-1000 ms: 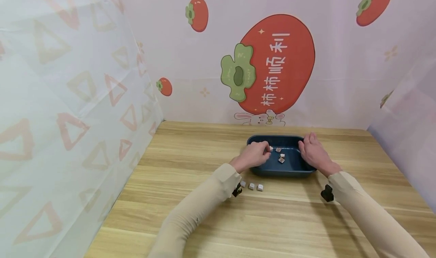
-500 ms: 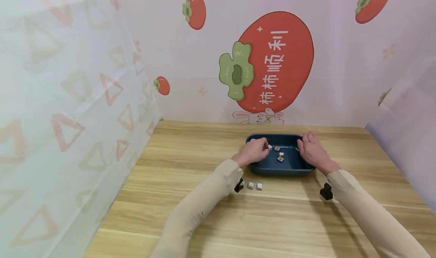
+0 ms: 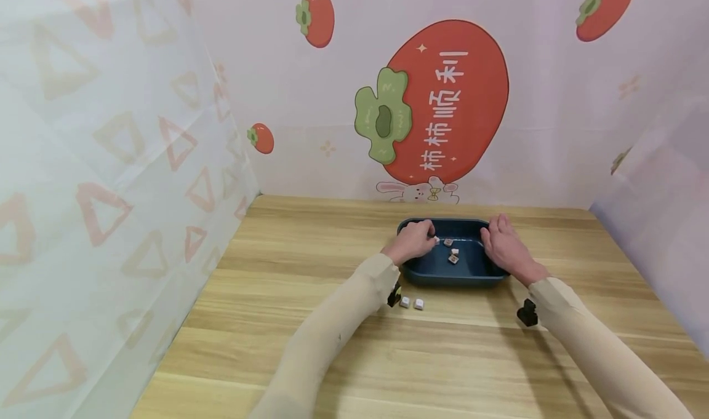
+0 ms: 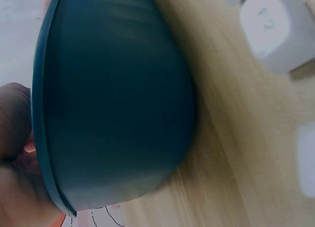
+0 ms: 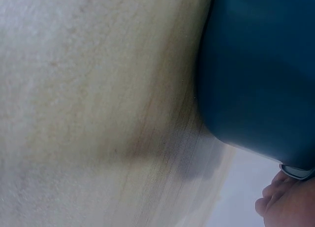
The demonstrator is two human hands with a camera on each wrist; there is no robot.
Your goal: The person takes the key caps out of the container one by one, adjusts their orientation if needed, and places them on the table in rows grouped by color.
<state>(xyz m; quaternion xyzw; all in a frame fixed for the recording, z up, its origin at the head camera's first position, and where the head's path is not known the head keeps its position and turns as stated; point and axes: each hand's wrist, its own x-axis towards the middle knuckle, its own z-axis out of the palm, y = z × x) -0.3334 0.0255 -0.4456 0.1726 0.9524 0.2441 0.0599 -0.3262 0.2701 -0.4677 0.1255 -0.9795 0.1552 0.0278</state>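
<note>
A dark blue tray (image 3: 454, 280) stands on the wooden table with several small keyboard keycaps in it, one of them a brownish keycap (image 3: 453, 259). My left hand (image 3: 411, 242) reaches over the tray's left rim with curled fingers. Its fingertips are beside a white keycap (image 3: 436, 240); whether they pinch it is hidden. In the left wrist view the tray's wall (image 4: 118, 89) covers most of the fingers. My right hand (image 3: 505, 247) holds the tray's right end, its thumb at the inner side. The right wrist view shows its fingers (image 5: 275, 197) by the rim.
Two white keycaps, the left keycap (image 3: 405, 303) and the right keycap (image 3: 419, 304), lie on the table in front of the tray. Behind the table (image 3: 332, 222) stands a wall sheet (image 3: 310, 93) printed with persimmons; another sheet (image 3: 111, 160) hangs at the left.
The left forearm has swung slightly right, and its wrist camera now covers the leftmost of the keycaps on the table. The left fingers have shifted a little. The right hand keeps its place.
</note>
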